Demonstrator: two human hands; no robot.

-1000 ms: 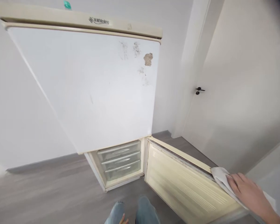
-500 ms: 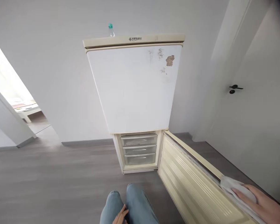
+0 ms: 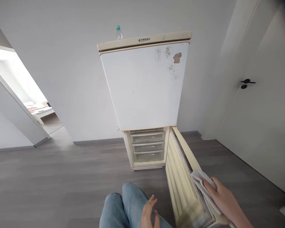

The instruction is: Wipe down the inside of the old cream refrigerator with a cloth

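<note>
**Cloth on freezer door edge**

Your right hand (image 3: 219, 198) presses a white cloth (image 3: 199, 180) flat w/ fingers closed over it, on the top edge of the open lower fridge door (image 3: 180, 177). Left hand (image 3: 149, 212) is loosely open, holding nothing, by your jeans (image 3: 123, 205).

soft even daylight, overexposed doorway (image 3: 19, 82) left, wide-angle edge distortion.

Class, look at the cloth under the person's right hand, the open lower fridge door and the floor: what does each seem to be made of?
Cloth: soft woven fabric, matt white, seemingly, since it folds and bunches under the right hand.
Lower fridge door: the inner lining looks like moulded plastic, yellowed, with ribbed ridges.
Floor: grey planks with grain, probably laminate or vinyl rather than solid wood; faint sheen.
</note>
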